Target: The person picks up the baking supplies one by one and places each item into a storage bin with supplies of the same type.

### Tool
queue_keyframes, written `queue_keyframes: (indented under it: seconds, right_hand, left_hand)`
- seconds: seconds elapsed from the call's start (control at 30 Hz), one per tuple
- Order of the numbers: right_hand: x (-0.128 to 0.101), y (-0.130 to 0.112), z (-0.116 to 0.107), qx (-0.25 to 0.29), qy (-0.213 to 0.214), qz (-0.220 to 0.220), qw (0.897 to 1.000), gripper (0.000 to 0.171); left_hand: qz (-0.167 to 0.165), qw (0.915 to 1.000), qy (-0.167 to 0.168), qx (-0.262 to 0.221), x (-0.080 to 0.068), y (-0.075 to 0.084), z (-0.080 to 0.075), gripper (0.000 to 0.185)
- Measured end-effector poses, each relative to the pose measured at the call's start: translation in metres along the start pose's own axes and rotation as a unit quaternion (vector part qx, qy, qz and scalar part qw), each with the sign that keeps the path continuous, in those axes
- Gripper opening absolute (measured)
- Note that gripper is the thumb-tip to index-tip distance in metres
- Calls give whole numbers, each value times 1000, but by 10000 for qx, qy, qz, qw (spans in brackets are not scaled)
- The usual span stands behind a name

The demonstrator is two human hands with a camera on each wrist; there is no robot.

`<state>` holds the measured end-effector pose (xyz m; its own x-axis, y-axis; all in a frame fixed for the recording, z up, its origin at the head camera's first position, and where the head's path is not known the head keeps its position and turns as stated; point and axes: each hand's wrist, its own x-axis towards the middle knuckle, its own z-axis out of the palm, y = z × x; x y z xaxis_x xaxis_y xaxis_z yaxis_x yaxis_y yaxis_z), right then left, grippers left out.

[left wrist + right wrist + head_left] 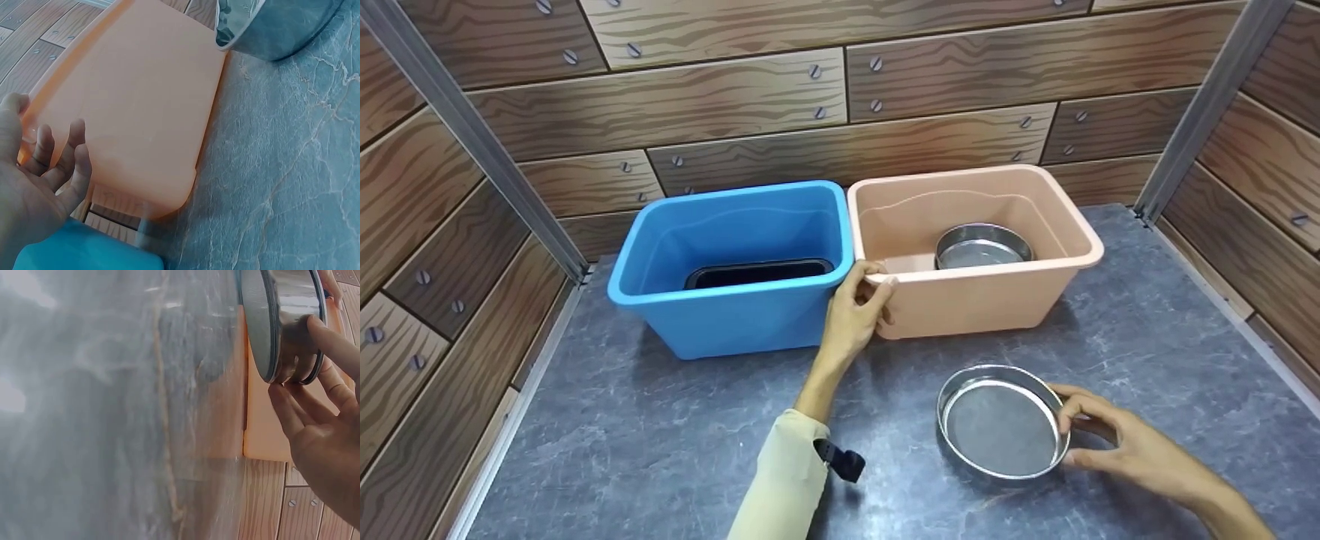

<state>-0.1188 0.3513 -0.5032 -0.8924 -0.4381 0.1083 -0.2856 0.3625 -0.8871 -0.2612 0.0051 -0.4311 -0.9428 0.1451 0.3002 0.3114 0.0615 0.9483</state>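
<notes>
Two tubs stood side by side at the back of the bench [660, 450], touching each other. The blue tub [720, 315] was on the left and the pink tub [982, 296] on the right. Inside the blue tub lay a black tray [757, 273], close to its front wall. Inside the pink tub sat a steel sieve [982, 246] (round, with a mesh bottom), near the middle.

The left hand [855, 315] was at the front left corner of the pink tub. Its fingers were curled over the rim there and the thumb was against the outside wall, so it held the rim. In the left wrist view the fingers [73, 152] lay only loosely bent against the pink wall.

A second sieve [1001, 421] rested on the bench in front of the pink tub, toward the front right part, well apart from both tubs. The right hand [1117, 442] was at its right side. The fingers were half open and bent around the steel rim, thumb on the near side and fingertips on the far side, touching it in a light grip. The sieve seemed to be flat on the bench; I could not tell if it was lifted at all.
</notes>
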Motion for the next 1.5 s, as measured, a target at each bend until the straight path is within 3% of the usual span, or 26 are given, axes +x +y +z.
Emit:
queue_keyframes:
  seconds: [0.13,0.37,0.7,0.87,1.3,1.5]
  right_hand:
    - [0,-2,-3,399,-10,186,9990,26]
    - [-1,-6,-7,539,-16,-85,9985,25]
    - [3,-14,-10,568,394,-471,9965,30]
    - [4,-19,-13,512,446,-414,9968,30]
    - [5,-34,-23,949,679,-594,9914,29]
    - [9,-43,-30,1258,826,-888,9846,29]
  left_hand:
    - [2,10000,15,3,3,-8,0,17]
    - [130,9998,48,105,11,-31,1,20]
    - [183,9998,-6,13,11,-33,2,19]
    - [178,9998,11,-3,10,-31,2,20]
    - [182,9998,13,7,10,-32,3,23]
    - [197,9998,4,-42,11,-33,2,21]
